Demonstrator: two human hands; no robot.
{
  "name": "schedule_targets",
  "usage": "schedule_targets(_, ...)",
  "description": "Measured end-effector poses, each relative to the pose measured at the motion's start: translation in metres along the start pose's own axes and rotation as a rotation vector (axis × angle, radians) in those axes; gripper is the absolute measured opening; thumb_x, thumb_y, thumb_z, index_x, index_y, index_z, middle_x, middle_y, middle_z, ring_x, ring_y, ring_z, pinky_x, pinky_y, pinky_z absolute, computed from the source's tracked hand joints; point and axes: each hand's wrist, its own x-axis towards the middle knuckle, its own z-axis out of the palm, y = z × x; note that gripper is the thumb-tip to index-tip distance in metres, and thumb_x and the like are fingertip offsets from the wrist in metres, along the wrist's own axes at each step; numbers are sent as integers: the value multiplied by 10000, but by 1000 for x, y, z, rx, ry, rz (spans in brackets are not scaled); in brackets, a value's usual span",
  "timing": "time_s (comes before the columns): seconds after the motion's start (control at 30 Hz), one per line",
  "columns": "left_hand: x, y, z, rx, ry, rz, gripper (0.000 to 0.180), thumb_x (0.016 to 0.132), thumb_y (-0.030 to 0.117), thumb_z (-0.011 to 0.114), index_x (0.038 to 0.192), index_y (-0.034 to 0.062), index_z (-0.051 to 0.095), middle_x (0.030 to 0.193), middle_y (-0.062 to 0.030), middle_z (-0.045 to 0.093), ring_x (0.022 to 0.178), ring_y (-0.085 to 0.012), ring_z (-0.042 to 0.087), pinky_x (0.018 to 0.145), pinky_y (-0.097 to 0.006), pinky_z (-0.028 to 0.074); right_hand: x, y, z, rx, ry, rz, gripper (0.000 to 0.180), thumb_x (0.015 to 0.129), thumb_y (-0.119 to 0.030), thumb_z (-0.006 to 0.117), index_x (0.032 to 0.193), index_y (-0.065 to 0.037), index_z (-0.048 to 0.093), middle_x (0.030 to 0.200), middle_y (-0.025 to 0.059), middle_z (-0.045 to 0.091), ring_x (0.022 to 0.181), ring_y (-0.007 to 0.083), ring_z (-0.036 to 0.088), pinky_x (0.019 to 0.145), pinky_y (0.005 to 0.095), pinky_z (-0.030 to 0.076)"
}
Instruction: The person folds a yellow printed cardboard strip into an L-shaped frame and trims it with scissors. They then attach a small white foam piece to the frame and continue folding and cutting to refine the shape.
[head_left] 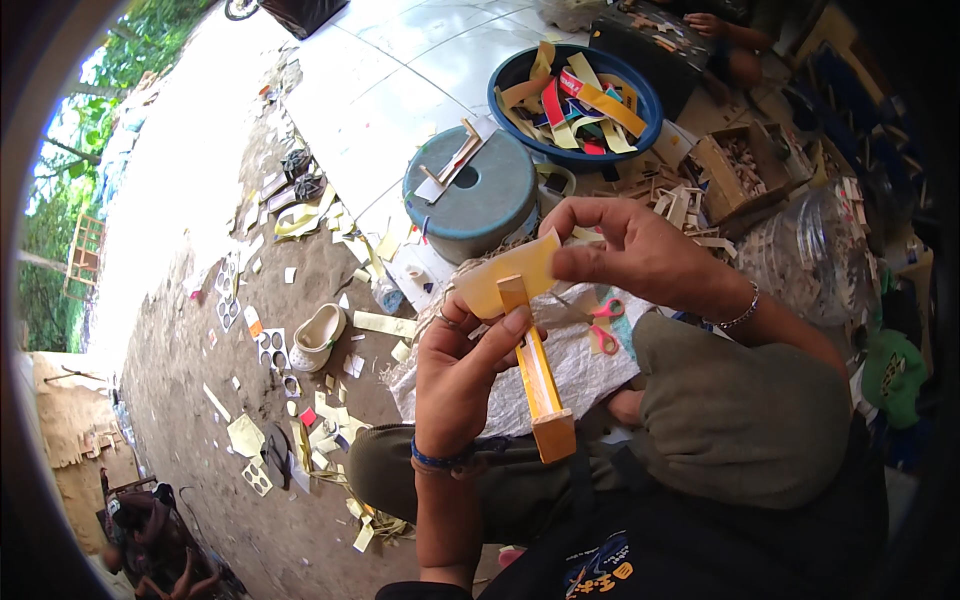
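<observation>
My left hand (450, 380) grips a narrow wooden piece (541, 385) with a small block at each end and yellow material along its length. It slants down to the right above my lap. A pale yellow sheet (500, 283) lies behind the upper block, its left end at my left fingers. My right hand (625, 245) pinches the sheet's right end between thumb and fingers. Pink-handled scissors (604, 330) rest on a white woven sack (590, 385) below my right hand. Beyond my hands, a similar wooden piece (462, 152) sits with white paper on an upturned grey-blue tub (430, 180).
A blue basin (577, 158) of coloured strips stands at the back. Right of it is a wooden box (712, 178) with small wood bits. Paper scraps and a pale clog (318, 338) litter the ground at left. Another person's hand (705, 24) shows at upper right.
</observation>
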Motion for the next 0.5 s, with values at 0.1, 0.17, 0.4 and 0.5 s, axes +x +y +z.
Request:
schedule_targets(0.1, -1, 0, 0, -4, 0, -13, 338, 951, 24, 706, 1272, -3, 604, 1148, -118, 707, 976, -217, 717, 869, -351, 592, 1, 2, 2, 21, -55, -24, 225, 962, -174, 754, 1111, -53, 637, 1037, -15, 648, 997, 56, 619, 887, 227, 513)
schedule_targets(0.17, 0, -2, 0, -10, -18, -15, 356, 950, 3, 694, 1290, -3, 591, 1141, -126, 704, 975, -240, 715, 881, -365, 583, 1, 2, 3, -5, -41, -29, 215, 970, -150, 740, 1125, -50, 629, 1041, -16, 651, 1005, 62, 621, 898, 228, 511)
schedule_targets(0.4, -2, -6, -2, -42, -110, -6, 453, 944, 3, 706, 1357, 39, 522, 1088, -92, 681, 996, -257, 707, 920, -366, 562, 6, 4, 2, 9, 150, -95, 209, 1005, -161, 694, 1149, -35, 612, 1060, -11, 656, 1001, 61, 627, 908, 239, 508)
schedule_targets(0.5, -2, -2, 0, -81, -47, -10, 498, 950, 4, 696, 1401, 41, 488, 1073, -93, 681, 990, -237, 709, 922, -353, 565, 6, 6, 3, -9, 157, -98, 221, 1016, -171, 680, 1173, -40, 596, 1075, -5, 657, 1007, 61, 620, 906, 247, 503)
